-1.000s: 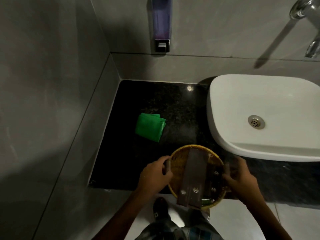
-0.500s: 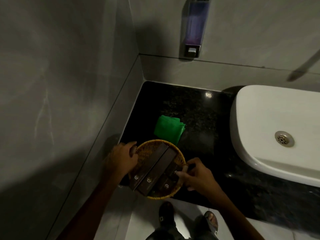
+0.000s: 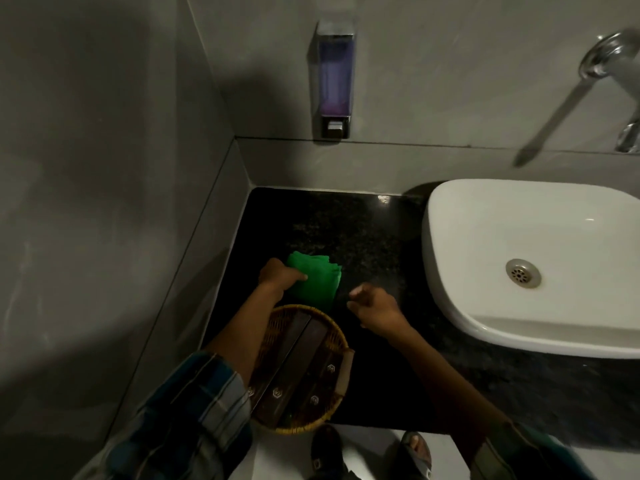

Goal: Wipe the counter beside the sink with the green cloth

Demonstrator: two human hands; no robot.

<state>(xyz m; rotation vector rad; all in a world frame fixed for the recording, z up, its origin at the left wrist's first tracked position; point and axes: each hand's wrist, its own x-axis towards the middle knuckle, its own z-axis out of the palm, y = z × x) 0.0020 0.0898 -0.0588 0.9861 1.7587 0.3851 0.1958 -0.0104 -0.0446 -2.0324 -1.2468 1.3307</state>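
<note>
Two hands work apart: the left hand (image 3: 281,276) closes on the folded green cloth (image 3: 316,283), the right hand (image 3: 375,308) hovers loosely curled and empty, and the black counter (image 3: 374,237) beside the sink (image 3: 450,320) seemingly not yet wiped.

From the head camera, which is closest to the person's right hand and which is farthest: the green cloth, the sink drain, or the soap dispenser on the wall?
Measured from the right hand:
1. Green cloth, just to its left on the black counter, under the left hand.
2. Sink drain, off to the right inside the white basin.
3. Soap dispenser, up on the back wall, farthest.
</note>
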